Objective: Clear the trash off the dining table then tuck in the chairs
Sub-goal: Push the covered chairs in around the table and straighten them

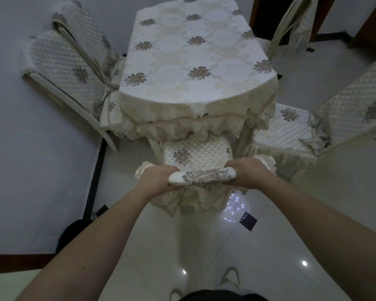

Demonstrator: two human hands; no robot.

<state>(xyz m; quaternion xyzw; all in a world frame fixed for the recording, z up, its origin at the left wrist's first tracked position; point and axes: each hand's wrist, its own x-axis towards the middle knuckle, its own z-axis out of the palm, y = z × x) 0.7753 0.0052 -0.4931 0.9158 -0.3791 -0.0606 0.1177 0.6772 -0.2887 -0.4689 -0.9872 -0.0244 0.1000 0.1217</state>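
Both hands grip the top rail of the near chair at the end of the cloth-covered counter.

The left hand (159,178) and right hand (245,172) curl tightly round the cream quilted, flower-embroidered chair (201,177), its seat partly under the frilled floral tablecloth on the counter (195,61), which shows no trash. Pushed carelessly, the seat could snag the hanging frill and drag the cloth askew. The right-side quilted chair (291,131) stands pulled out and angled.
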